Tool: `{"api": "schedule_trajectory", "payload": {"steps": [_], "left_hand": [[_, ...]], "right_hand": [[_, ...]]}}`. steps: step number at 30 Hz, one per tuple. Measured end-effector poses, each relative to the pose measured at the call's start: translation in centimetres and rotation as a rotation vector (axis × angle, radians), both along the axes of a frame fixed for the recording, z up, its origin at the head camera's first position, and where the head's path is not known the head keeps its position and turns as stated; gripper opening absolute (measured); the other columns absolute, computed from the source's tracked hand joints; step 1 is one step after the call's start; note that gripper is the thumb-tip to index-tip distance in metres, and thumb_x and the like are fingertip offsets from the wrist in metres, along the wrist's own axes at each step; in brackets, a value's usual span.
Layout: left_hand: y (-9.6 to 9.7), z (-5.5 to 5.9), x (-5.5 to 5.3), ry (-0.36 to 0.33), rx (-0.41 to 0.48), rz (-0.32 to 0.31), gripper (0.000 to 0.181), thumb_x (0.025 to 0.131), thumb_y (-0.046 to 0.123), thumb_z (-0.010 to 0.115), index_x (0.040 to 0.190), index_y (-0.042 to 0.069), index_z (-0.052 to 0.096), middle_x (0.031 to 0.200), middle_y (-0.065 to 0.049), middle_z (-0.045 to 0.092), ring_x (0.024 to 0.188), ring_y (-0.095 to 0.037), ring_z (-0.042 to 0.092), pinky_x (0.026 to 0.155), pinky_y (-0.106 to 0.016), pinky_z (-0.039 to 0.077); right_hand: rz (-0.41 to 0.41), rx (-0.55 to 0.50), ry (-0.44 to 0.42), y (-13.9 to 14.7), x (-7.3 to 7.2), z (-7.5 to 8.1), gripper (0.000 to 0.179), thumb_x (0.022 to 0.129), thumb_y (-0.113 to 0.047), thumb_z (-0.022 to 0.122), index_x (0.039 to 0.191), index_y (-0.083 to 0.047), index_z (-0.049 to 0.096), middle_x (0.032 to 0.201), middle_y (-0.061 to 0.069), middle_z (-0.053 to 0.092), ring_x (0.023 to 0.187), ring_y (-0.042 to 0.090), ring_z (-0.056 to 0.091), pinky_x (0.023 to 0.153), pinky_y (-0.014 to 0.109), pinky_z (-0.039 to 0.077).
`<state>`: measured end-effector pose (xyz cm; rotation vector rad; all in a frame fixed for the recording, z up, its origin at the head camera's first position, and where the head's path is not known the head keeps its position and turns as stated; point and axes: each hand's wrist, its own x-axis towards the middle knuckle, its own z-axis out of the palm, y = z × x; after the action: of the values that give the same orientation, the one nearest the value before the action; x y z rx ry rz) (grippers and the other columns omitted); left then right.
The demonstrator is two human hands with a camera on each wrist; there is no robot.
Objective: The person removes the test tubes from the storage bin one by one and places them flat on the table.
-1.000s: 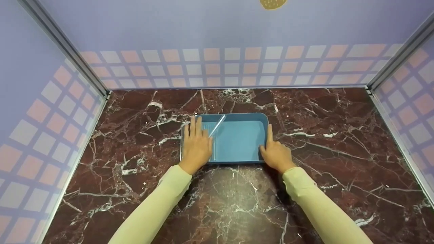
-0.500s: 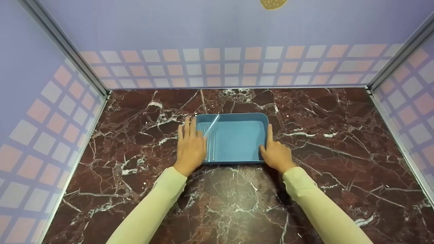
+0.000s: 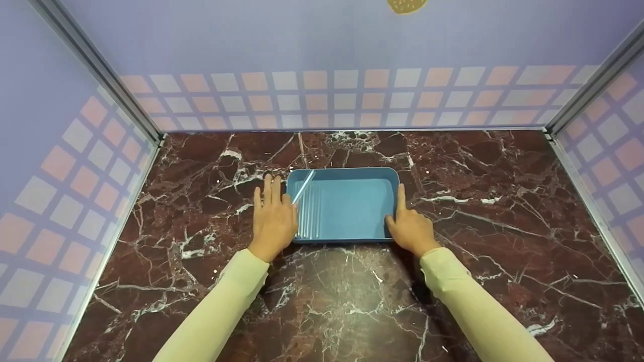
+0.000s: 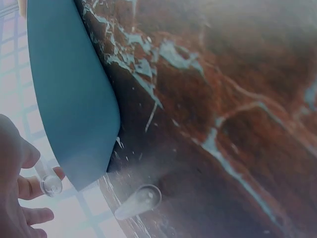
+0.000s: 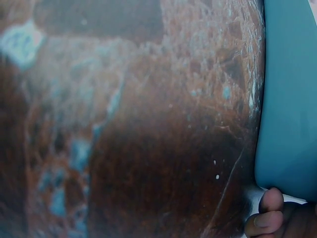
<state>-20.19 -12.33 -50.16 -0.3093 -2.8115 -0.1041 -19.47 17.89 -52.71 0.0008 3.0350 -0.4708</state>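
Observation:
A blue rectangular tray (image 3: 358, 211) sits on the marbled table. Clear tubes (image 3: 312, 211), several of them, lie side by side along its left end. My left hand (image 3: 274, 223) is over the tray's left edge and pinches one slanted clear tube (image 3: 303, 187) between thumb and fingers. In the left wrist view that held tube (image 4: 50, 184) shows its round end, and another clear tube (image 4: 138, 202) appears outside the tray's corner. My right hand (image 3: 412, 229) grips the tray's right wall, thumb inside the rim and index finger stretched along the outside.
Dark red marbled tabletop (image 3: 503, 241) surrounds the tray. A lilac back wall (image 3: 347, 40) with pink and white squares closes off the far edge, and side walls (image 3: 45, 176) stand at left and right.
My left hand has moved left with the slanted tube, from over the tray to its left edge. More tubes in the tray now show. The right hand and the tray stay put.

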Motion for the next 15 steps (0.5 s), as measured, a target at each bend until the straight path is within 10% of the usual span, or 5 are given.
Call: {"api": "schedule_trajectory", "payload": {"steps": [15], "left_hand": [[-1.2, -0.2, 0.1, 0.041, -0.001, 0.028, 0.034, 0.09, 0.03, 0.047, 0.097, -0.001, 0.06, 0.145, -0.02, 0.03, 0.14, -0.036, 0.012, 0.108, -0.055, 0.017]], "right_hand": [[0.002, -0.006, -0.005, 0.0, 0.1, 0.2, 0.079, 0.09, -0.037, 0.043, 0.147, -0.009, -0.004, 0.084, 0.022, 0.067, 0.062, 0.034, 0.062, 0.052, 0.048, 0.042]]}}
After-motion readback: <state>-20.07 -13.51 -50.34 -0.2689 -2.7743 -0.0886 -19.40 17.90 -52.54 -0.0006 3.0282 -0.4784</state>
